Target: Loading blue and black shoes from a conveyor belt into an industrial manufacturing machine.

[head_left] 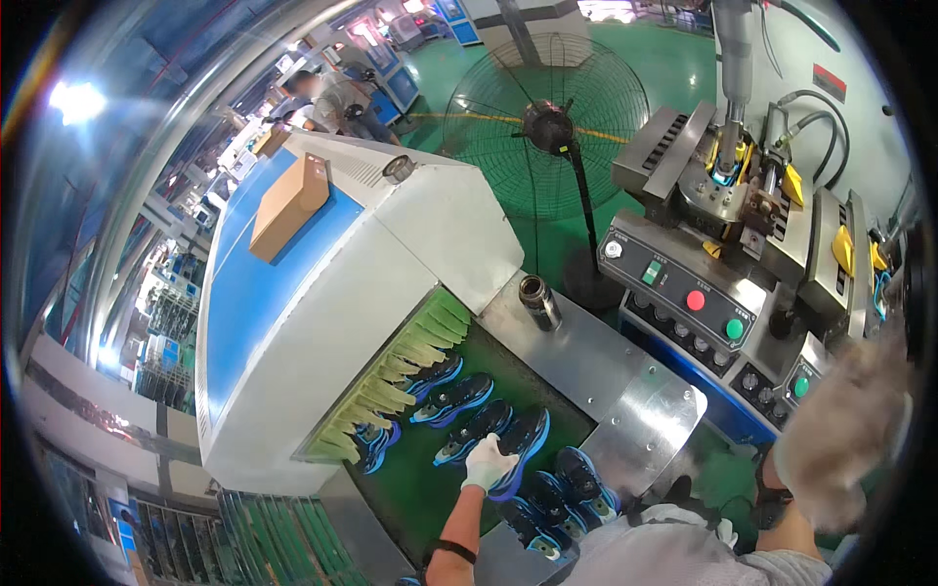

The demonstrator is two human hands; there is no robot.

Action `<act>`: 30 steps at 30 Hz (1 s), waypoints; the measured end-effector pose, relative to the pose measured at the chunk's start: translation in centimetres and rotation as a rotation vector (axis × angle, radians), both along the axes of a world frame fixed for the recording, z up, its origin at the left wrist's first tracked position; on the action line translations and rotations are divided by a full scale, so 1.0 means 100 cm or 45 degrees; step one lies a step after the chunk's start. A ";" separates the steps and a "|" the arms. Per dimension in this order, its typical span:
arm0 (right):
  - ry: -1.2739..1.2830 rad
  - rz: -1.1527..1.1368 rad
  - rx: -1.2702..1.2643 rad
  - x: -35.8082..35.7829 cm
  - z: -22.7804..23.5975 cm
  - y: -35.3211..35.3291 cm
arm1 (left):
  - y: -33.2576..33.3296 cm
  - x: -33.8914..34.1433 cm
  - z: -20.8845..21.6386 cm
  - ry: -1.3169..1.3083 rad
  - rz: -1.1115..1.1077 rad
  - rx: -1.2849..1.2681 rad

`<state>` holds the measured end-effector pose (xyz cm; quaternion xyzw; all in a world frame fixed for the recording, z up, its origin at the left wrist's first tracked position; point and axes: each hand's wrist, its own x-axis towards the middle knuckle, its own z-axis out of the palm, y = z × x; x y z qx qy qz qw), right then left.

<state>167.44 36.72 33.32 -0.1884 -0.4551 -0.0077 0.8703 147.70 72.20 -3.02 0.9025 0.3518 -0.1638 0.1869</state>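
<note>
My left hand, in a white glove, is closed on the heel end of a dark sneaker with a blue sole, over the green conveyor belt. Left of it, another sneaker lies on the belt. Farther back are more dark sneakers, some partly under the yellow-green strip curtain. To the right of my left hand, several sneakers stand side by side near my body. My right arm, with a black band, rises at the lower right; a blurred patch hides its hand.
A white machine housing with a cardboard box on its blue top stands left. An open metal flask is on the steel ledge. Behind stands a floor fan; at right, a press with a button panel.
</note>
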 end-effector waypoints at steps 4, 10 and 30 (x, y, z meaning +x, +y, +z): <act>0.088 -0.346 -1.263 0.067 -0.149 -0.001 | -0.069 -0.003 0.076 -0.521 0.394 -0.156; 0.360 0.775 -1.473 0.060 -0.253 0.007 | -0.146 0.037 0.144 -1.397 0.443 -0.927; 1.491 0.606 -0.897 0.160 -0.238 -0.199 | -0.264 0.347 0.211 -1.262 -0.352 -1.230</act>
